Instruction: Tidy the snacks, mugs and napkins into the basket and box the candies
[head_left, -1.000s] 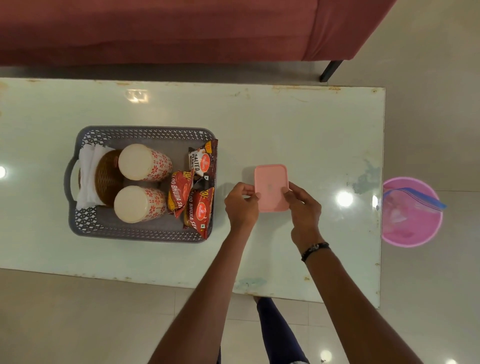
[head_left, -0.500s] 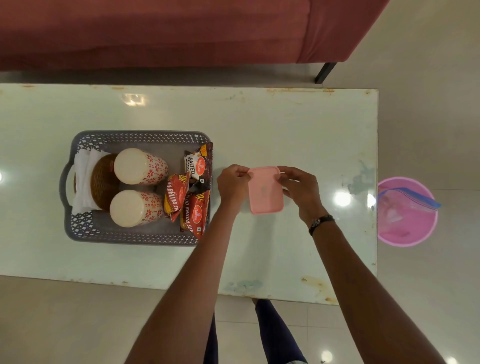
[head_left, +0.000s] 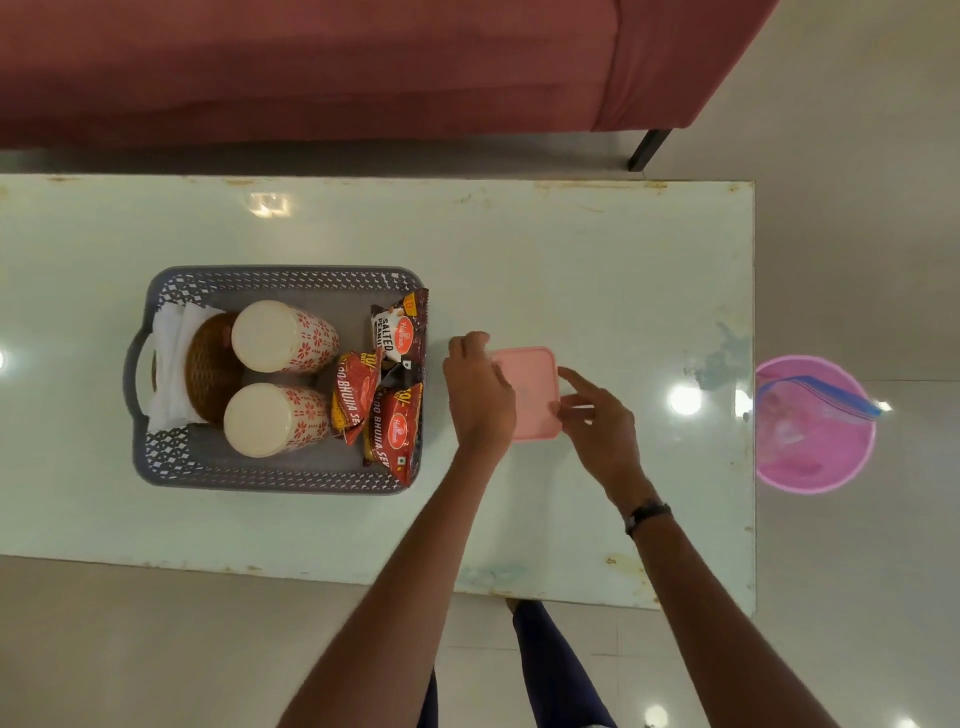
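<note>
Box (head_left: 531, 395) sits on table (head_left: 571, 270) w/ lid on, betw. both hands. Left hand (head_left: 480, 392) curls over its left edge, fingers bent, pinning it. Right hand (head_left: 597, 421): fingers spread loose, tips on right rim, prob. pressing lid shut. Basket (head_left: 280, 278) just left of left knuckles, already packed.

Both my hands on the pink box, basket packed alongside.

My left hand (head_left: 480, 395) grips the pink box (head_left: 532, 393) edge, right hand (head_left: 597, 421) fingers at its other side; grey basket (head_left: 270, 480) holds mugs (head_left: 283, 338), snacks (head_left: 395, 421), napkins (head_left: 166, 364).
</note>
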